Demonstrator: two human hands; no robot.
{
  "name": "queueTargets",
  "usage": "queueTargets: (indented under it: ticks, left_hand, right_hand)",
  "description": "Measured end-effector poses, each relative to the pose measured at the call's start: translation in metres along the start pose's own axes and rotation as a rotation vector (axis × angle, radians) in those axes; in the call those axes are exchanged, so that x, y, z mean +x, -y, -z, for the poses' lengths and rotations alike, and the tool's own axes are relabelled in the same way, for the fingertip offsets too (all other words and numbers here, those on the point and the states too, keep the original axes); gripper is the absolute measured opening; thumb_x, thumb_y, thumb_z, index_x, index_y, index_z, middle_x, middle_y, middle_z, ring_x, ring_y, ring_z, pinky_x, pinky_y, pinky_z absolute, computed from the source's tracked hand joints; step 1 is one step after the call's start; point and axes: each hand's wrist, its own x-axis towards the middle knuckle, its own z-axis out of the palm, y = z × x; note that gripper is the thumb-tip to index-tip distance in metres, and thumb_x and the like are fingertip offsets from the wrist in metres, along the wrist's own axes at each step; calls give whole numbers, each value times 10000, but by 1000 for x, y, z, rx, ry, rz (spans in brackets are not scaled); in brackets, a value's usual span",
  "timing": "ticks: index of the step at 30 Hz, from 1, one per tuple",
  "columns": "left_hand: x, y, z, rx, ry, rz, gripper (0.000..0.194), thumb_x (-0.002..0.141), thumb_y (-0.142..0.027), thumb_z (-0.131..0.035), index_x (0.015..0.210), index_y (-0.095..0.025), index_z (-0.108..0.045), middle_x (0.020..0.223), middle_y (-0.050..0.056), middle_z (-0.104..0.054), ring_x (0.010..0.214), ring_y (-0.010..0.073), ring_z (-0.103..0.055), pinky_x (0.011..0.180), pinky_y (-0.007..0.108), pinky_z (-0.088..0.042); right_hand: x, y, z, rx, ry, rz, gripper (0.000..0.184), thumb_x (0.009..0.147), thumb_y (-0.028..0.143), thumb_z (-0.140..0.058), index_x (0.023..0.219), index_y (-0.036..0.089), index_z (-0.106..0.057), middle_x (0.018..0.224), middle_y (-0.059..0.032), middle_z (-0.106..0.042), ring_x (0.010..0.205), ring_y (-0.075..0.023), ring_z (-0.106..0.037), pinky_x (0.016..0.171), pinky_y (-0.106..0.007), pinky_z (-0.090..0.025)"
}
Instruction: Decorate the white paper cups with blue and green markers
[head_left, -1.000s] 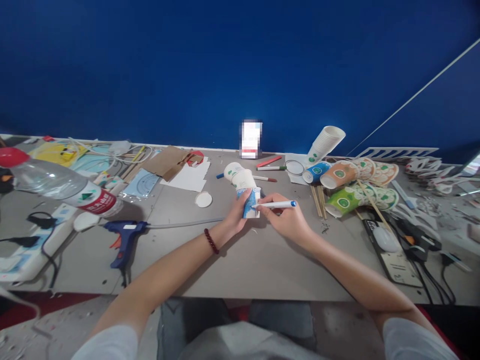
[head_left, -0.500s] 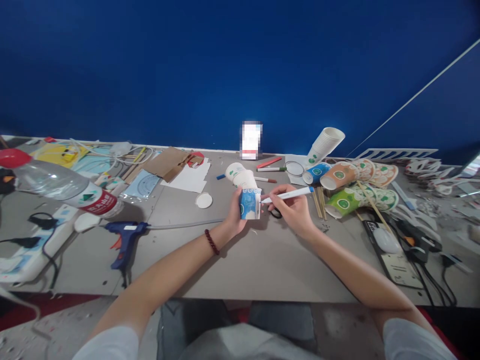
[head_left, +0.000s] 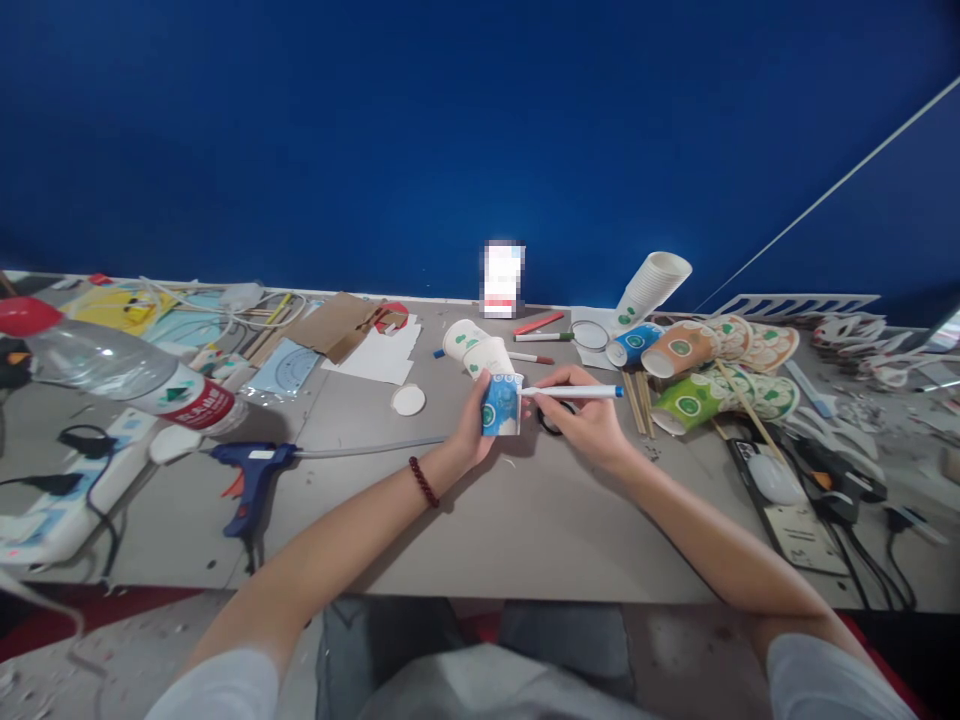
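Note:
A blue-patterned paper cup [head_left: 502, 406] is gripped in my left hand [head_left: 472, 425], which wraps around its left side. Between the fingers of my right hand [head_left: 589, 420] is a white marker with a blue end [head_left: 581, 392], lying nearly level with its tip at the cup's right edge. Just behind the held cup lie white paper cups [head_left: 486, 353] with small green prints. Under my right hand, a black ring-shaped object, perhaps scissor handles [head_left: 553, 418], partly shows. A white paper disc [head_left: 408, 400] lies left of my left hand.
A blue glue gun [head_left: 255, 480], a power strip [head_left: 90, 500] and a large plastic bottle [head_left: 142, 375] are at left. Wooden sticks [head_left: 639, 403], a green cup [head_left: 686, 402], an orange cup [head_left: 679, 348] and a leaning white cup stack [head_left: 652, 288] stand or lie to the right.
The cup has turned slightly, showing more of its blue side. The marker has tilted to nearly level, its blue end lower. Both hands keep their holds.

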Motion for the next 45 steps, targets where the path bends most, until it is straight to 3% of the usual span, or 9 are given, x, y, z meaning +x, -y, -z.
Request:
queueTargets:
  ticks: [6,12,18,30,36,45]
  left_hand:
    - [0,-3,-1,0,-57,-10,411,846,-577,-738,917,-173,-721,788,57,-752,686,198,-710,705,301,-581]
    - [-2,-4,-4,19,-56,-12,450,857,-609,-697,874,-161,-735,756,67,-745,659,193,-700,675,286,-572]
    - [-2,-7,-4,-2,-58,53,561,934,-663,-534,866,-137,-714,699,80,-721,607,196,-695,605,300,-563]
    - [-3,-8,-3,-34,-53,56,497,931,-586,-570,914,-114,-722,753,108,-754,616,215,-715,640,329,-580]
    - [-4,-9,-5,-37,-90,64,513,976,-536,-458,878,-107,-722,682,94,-725,564,194,-685,593,301,-553]
    - [-5,-8,-8,20,-104,48,523,969,-557,-434,825,-136,-708,653,84,-699,556,199,-664,577,310,-533]
  right_hand:
    - [-11,-9,-9,-48,79,58,116,861,333,-706,870,226,-660,796,-27,-731,704,-188,-678,661,-318,-541]
    - [-18,-9,-16,-47,51,124,63,844,286,-699,882,237,-708,880,-47,-785,807,-225,-727,748,-359,-573]
    - [-24,-22,-23,64,-22,-10,115,867,337,-672,842,234,-717,835,-49,-774,760,-216,-714,660,-340,-550]
    - [-27,-28,-25,31,-57,32,64,857,282,-669,834,232,-703,827,-50,-778,742,-210,-718,661,-325,-536]
    - [-27,-26,-26,-14,-33,79,34,828,239,-670,805,235,-693,794,-41,-787,724,-214,-740,696,-332,-563]
    - [-27,-22,-26,-20,-43,73,45,824,247,-671,799,236,-707,771,-35,-783,693,-207,-733,663,-324,-571]
